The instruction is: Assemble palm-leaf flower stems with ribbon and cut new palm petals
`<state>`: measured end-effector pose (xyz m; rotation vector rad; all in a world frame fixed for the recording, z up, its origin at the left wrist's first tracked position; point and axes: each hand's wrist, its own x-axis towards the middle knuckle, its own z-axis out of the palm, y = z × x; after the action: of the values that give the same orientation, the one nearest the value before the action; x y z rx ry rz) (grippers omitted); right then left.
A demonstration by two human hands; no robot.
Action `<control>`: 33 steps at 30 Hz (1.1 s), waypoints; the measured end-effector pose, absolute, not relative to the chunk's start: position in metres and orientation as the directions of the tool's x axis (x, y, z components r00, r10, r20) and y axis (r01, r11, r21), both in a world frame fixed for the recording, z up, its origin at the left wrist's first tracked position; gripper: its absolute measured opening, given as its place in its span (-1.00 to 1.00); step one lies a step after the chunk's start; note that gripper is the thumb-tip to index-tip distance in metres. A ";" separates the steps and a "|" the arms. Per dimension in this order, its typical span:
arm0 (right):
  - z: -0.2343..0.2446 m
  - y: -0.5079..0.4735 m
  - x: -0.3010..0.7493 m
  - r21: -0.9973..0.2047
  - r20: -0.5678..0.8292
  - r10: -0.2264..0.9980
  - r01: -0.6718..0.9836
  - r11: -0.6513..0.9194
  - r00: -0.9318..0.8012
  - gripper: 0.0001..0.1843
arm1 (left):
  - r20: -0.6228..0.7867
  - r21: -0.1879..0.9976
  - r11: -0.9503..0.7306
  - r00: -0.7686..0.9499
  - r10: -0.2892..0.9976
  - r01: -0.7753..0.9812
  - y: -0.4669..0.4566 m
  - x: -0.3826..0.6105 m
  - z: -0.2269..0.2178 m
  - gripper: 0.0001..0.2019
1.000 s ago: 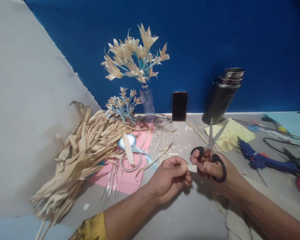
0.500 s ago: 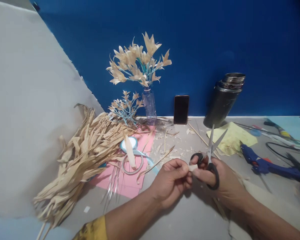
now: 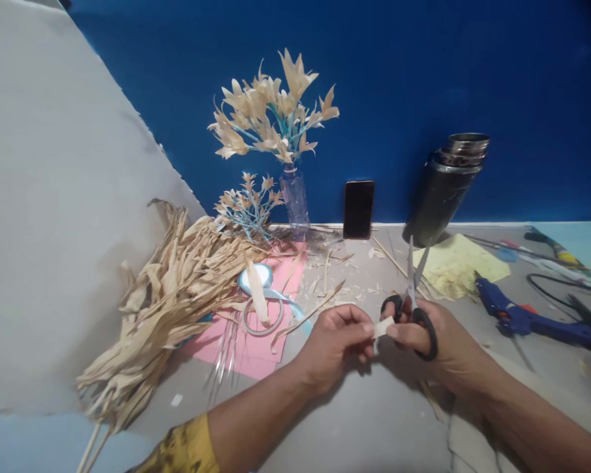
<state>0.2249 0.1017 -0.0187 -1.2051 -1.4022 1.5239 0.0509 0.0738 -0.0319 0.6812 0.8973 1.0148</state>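
Between my hands is a small pale piece of dried husk. My left hand pinches its left end between thumb and fingertips. The thumb of my right hand touches its right end, with the fingers behind it partly hidden. My right hand also holds black-handled scissors, their blades pointing up and slightly apart. Left of my hands, a longer husk strip lies across a roll of light blue tape and a grey ring.
A heap of dried husks lies left, partly on pink paper. Behind stand husk flowers in a clear bottle, a phone and a dark flask. At right are yellow paper and a blue glue gun. Husk scraps litter the middle.
My hands have drawn slightly apart, so more of the husk piece shows between them. The scissors have turned a little, and their blades look closer together. The whole view has shifted slightly.
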 end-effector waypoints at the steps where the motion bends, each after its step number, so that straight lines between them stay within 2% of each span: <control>1: -0.019 0.102 0.225 -0.987 -0.156 0.944 0.077 -0.140 -0.291 -0.74 | -0.301 0.841 0.374 0.235 0.924 -0.391 0.074 0.051 -0.033 -0.70; 4: -0.019 0.104 0.225 -0.985 -0.167 0.942 0.088 -0.148 -0.290 -0.73 | -0.275 0.874 0.332 0.202 0.940 -0.355 0.074 0.051 -0.035 -0.69; 9: -0.019 0.105 0.228 -0.984 -0.174 0.922 0.082 -0.155 -0.347 -0.72 | -0.277 0.888 0.348 0.255 0.927 -0.301 0.072 0.049 -0.031 -0.65; 14: -0.013 0.107 0.233 -0.935 -0.187 0.847 -0.174 -0.309 -0.498 -0.71 | -0.260 0.871 0.360 0.306 0.916 -0.336 0.073 0.047 -0.032 -0.61; 16: -0.010 0.108 0.233 -0.909 -0.179 0.858 -0.253 -0.332 -0.482 -0.71 | -0.264 0.855 0.357 0.276 0.924 -0.377 0.074 0.047 -0.035 -0.60; 18: -0.009 0.108 0.231 -0.938 -0.185 0.894 -0.197 -0.285 -0.408 -0.72 | -0.254 0.853 0.337 0.247 0.935 -0.398 0.074 0.047 -0.036 -0.61; 21: -0.009 0.103 0.223 -0.977 -0.203 0.922 0.000 -0.215 -0.330 -0.69 | -0.221 0.885 0.287 0.212 0.952 -0.367 0.072 0.049 -0.034 -0.64; 23: -0.009 0.098 0.217 -0.979 -0.200 0.931 0.033 -0.200 -0.306 -0.69 | -0.213 0.906 0.272 0.206 0.955 -0.325 0.070 0.051 -0.033 -0.65; 26: -0.008 0.094 0.213 -0.973 -0.210 0.924 -0.025 -0.230 -0.319 -0.70 | -0.205 0.900 0.285 0.256 0.945 -0.329 0.068 0.052 -0.034 -0.65; 30: -0.011 0.096 0.219 -0.919 -0.216 0.858 -0.200 -0.340 -0.467 -0.65 | -0.171 0.837 0.331 0.365 0.915 -0.437 0.068 0.052 -0.036 -0.62; 33: -0.013 0.098 0.225 -0.916 -0.169 0.845 -0.236 -0.325 -0.508 -0.62 | -0.156 0.826 0.342 0.402 0.902 -0.448 0.069 0.048 -0.034 -0.61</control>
<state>0.2250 0.0980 -0.0133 -0.8649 -1.1633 1.9069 0.0482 0.0695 -0.0342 0.7850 0.6884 0.9738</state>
